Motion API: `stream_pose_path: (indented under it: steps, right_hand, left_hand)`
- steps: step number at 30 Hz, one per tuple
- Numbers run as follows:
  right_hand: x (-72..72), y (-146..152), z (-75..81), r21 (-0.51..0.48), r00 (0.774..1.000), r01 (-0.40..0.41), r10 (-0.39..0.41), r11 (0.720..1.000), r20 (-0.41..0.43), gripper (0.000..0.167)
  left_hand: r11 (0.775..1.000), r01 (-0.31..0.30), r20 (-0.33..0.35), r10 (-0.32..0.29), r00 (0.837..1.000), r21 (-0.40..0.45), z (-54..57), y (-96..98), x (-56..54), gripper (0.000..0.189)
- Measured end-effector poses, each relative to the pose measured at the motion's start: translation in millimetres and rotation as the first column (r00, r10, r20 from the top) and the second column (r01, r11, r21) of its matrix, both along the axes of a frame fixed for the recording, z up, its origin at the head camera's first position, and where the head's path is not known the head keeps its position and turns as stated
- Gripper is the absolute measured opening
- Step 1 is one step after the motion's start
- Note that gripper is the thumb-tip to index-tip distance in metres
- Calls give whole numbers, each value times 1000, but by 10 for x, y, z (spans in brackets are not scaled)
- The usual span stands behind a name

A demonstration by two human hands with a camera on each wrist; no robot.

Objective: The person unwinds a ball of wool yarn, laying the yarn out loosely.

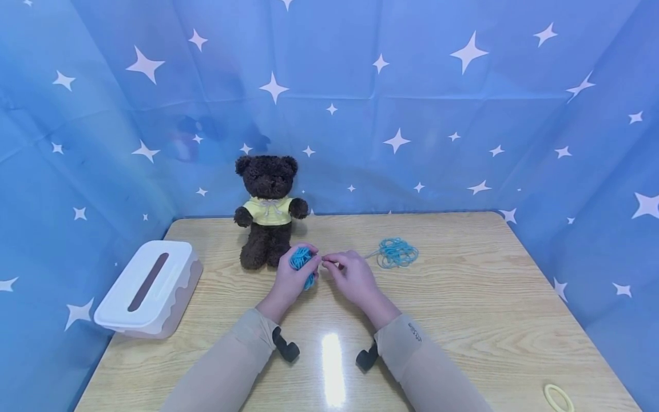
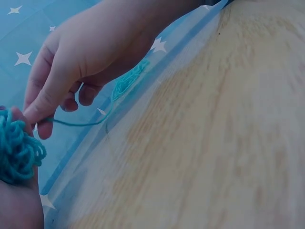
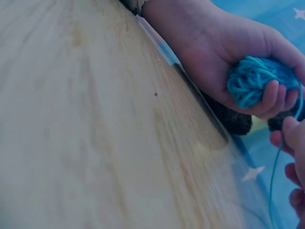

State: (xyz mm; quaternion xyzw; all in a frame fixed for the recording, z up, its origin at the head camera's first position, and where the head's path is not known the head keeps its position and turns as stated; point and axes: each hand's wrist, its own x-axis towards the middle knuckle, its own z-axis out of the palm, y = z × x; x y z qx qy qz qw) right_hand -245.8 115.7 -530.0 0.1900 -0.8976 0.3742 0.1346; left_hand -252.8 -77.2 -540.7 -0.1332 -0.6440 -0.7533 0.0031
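My left hand [image 1: 292, 278] grips a bundle of blue yarn [image 3: 252, 81], its fingers curled round the loops. Close beside it on the right, my right hand [image 1: 354, 277] pinches a strand of the same yarn [image 2: 78, 124] between thumb and fingertips. From those fingertips the strand runs off to a loose, tangled pile of blue yarn [image 1: 396, 253] on the table, right of the hands. In the right wrist view the strand also passes up to the bundle in the left palm.
Behind the left hand a dark brown teddy bear [image 1: 269, 212] in a yellow top stands upright. A white lidded box [image 1: 146, 286] with a slot in its top is at the table's left edge. A pale yellow ring [image 1: 558, 397] lies at the front right. A starry blue curtain [image 1: 329, 114] surrounds the wooden table [image 1: 489, 297].
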Motion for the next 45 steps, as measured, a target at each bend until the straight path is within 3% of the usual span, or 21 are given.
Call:
stream_pose_path:
  steps: [6, 10, 14, 20, 24, 32, 37, 45]
  right_hand:
    - [-20, 123, 45, -55, 998, 58, -58, 997, 5, 19]
    - [-60, 271, 95, -99, 994, 103, -100, 990, 38, 20]
    - [-102, 436, 145, -147, 989, 149, -148, 978, 19, 19]
    - [-181, 706, 199, -222, 965, 231, -252, 947, -69, 14]
    - [-212, 871, 228, -249, 946, 299, -321, 921, -50, 15]
    - [-236, 1167, 186, -197, 911, 405, -412, 893, 6, 22]
    - [-239, 1342, 125, -155, 899, 431, -438, 889, -7, 23]
    - [-269, 1586, -19, -30, 875, 483, -481, 875, 47, 25]
  left_hand:
    - [1000, -15, 3, 15, 1000, -5, -11, -8, -1, 32]
    - [999, -29, 32, 28, 999, 30, -21, -9, -5, 32]
    - [997, -39, 54, 35, 998, 69, -20, -5, -3, 39]
    - [997, -31, 43, 28, 999, 73, 0, -11, 9, 41]
    - [998, -14, 18, 13, 1000, 63, 10, -19, 24, 36]
    - [999, -9, -16, 10, 1000, 44, 5, -23, 18, 26]
    - [997, -21, -3, 21, 1000, 73, 13, -16, 4, 22]
    - [989, -45, 25, 41, 999, 139, 9, -13, -2, 5]
